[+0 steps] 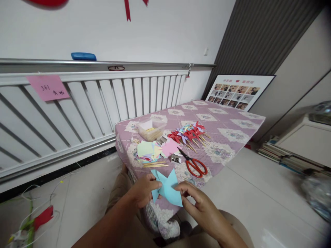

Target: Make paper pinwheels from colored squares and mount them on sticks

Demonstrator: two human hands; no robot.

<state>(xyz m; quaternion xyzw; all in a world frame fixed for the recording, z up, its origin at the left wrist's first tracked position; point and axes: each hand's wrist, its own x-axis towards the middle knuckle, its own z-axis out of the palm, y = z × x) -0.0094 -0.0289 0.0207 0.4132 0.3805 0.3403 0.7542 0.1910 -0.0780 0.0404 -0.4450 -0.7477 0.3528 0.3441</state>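
A white radiator point(144, 91) runs along the wall behind a table spread with a purple floral cloth point(227, 127). On it lie red-handled scissors point(191, 159), blades slightly apart. Nearer the person than the scissors and to their left, a light blue paper pinwheel point(169, 189) is up in the hands. The left hand point(144, 191) pinches it, thumb on its front near the middle; the right hand point(193, 199) has its fingers at the opposite edge, though whether they grip cannot be told. Just left of the scissors is a small packet point(176, 158); farther left are wooden sticks point(155, 164) and stacked paper squares point(145, 149). Beyond the scissors lie mostly red pinwheels on sticks point(192, 132).
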